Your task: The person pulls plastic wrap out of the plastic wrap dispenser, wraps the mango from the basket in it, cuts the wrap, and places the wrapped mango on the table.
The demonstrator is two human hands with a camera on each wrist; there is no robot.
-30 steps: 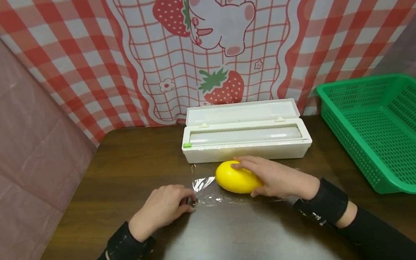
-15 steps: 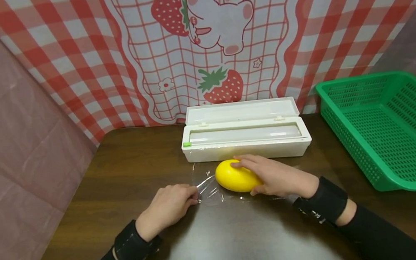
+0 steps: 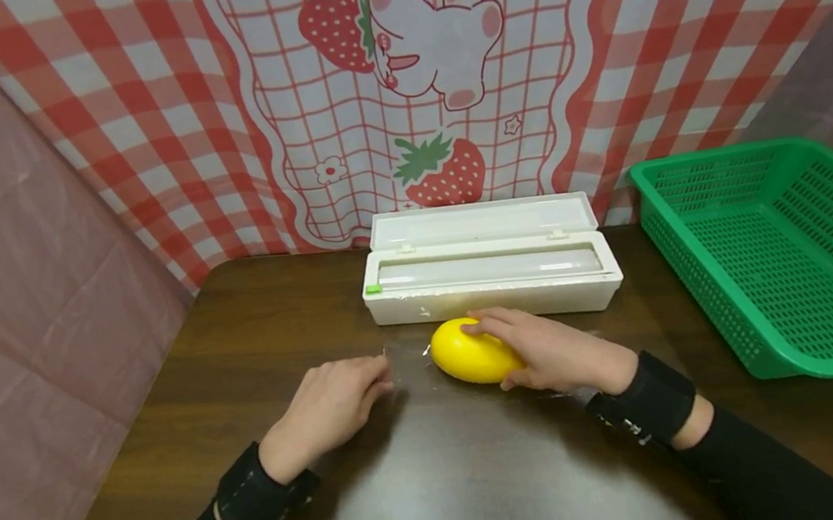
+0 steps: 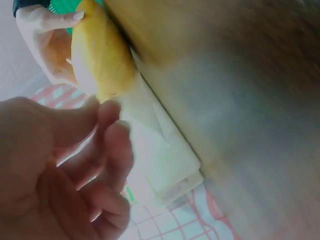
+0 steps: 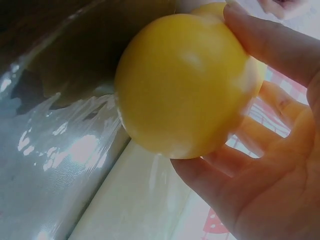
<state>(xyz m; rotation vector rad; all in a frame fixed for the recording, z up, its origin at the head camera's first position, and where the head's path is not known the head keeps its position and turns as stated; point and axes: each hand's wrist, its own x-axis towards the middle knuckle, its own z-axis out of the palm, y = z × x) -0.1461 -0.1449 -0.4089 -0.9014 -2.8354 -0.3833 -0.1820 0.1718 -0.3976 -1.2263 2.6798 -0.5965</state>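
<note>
In the head view a smooth yellow oval fruit (image 3: pixel 471 355) lies at mid-table, in front of the white film dispenser (image 3: pixel 496 304). My right hand (image 3: pixel 549 352) holds its right end; the right wrist view shows thumb and fingers spread round it. Clear cling film (image 5: pixel 75 145) lies under and beside the fruit, wrinkled and shiny. To the left of the fruit, my left hand (image 3: pixel 336 406) pinches the film's edge between thumb and index finger. In the left wrist view the pinching fingertips overlap the fruit's near end, and the other fingers are curled.
The dispenser's lid (image 3: pixel 484 222) stands raised at the back, with a film roll (image 3: pixel 488 268) inside and a small green slider (image 3: pixel 373 289) at its left. A green plastic basket (image 3: pixel 770 259) stands at the right. A red-and-white checked cloth (image 3: pixel 170 125) hangs behind.
My left hand closed on the film's edge, shifted right, then moved slightly back and away from me. Film glints left of the fruit have faded. My right hand and the fruit stay put.
</note>
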